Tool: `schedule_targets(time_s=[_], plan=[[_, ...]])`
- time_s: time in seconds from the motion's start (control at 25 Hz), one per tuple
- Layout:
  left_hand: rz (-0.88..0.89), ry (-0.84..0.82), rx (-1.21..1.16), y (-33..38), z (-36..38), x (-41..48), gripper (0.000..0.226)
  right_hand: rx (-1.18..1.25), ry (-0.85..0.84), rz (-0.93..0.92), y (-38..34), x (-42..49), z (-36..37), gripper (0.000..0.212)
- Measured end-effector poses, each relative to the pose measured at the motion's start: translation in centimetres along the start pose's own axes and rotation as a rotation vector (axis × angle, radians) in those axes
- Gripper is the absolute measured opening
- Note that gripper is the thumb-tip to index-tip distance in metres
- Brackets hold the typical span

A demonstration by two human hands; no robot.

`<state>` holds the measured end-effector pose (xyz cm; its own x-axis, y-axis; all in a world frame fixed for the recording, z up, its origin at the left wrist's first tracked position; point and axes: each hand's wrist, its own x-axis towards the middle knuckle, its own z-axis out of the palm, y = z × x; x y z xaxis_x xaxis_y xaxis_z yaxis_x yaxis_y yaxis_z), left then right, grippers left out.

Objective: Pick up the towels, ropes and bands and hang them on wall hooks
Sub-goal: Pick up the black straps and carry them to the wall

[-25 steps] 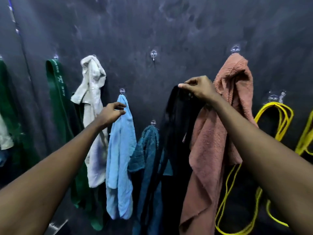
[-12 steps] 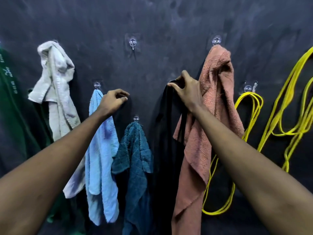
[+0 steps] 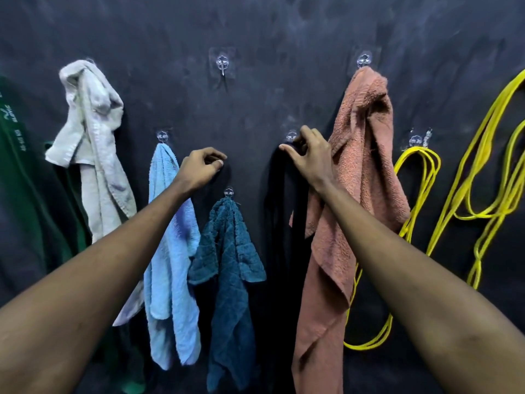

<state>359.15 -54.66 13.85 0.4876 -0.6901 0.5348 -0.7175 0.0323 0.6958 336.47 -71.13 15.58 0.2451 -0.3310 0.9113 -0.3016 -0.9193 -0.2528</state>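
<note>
- Pinching the top of the black band [image 3: 284, 217] with the right hand [image 3: 309, 157], thumb and forefinger closed on the fabric right at a clear wall hook [image 3: 291, 136]; impossible to tell whether the band is seated on that hook.
- Holding the left hand [image 3: 199, 169] raised close to the wall, fingers curled in, thumb against forefinger, nothing visible in the grip.
- Already hung, judging from the wall:
  - light blue towel [image 3: 170, 251], just left of the left hand
  - teal towel [image 3: 230, 257], below that hand
  - pink towel [image 3: 360, 166], touching the right hand's outer side
  - white towel [image 3: 93, 132], further left
  - green band [image 3: 25, 194], at the left edge
  - yellow rope [image 3: 420, 151], to the right
- Still to do, by estimate: seating the black band and letting go. One bare hook [image 3: 223, 64] free above, between the hands. No telling whether more items wait out of view.
- Against one second ago:
  - black band then held out in front of the pink towel, now brought flat to the wall at its hook
  - left hand then at the top edge of the light blue towel, now shifted right and apart from it
  - green band then fuller in view
</note>
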Motion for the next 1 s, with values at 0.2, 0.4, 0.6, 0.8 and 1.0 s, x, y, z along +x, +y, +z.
schedule_targets(time_s=[0.2,0.4,0.6,0.8,1.0], plan=[[0.036,-0.018,-0.003,0.7,1.3,-0.1,0.017,-0.008,0.007,-0.037,0.7,-0.7,0.2,0.039],[0.049,-0.042,-0.02,0.7,2.5,-0.2,0.016,0.014,0.007,-0.037,0.9,-1.3,0.8,0.037],[0.062,-0.023,-0.061,1.3,3.4,-0.4,0.012,0.012,0.008,-0.081,1.2,-1.5,0.8,0.036],[0.147,-0.012,-0.122,4.1,5.3,-1.1,0.031,0.039,0.062,-0.098,1.5,-2.1,0.3,0.024],[0.239,-0.041,0.023,6.3,8.0,-0.5,0.043,0.022,0.064,-0.12,2.0,-1.6,-0.4,0.018]])
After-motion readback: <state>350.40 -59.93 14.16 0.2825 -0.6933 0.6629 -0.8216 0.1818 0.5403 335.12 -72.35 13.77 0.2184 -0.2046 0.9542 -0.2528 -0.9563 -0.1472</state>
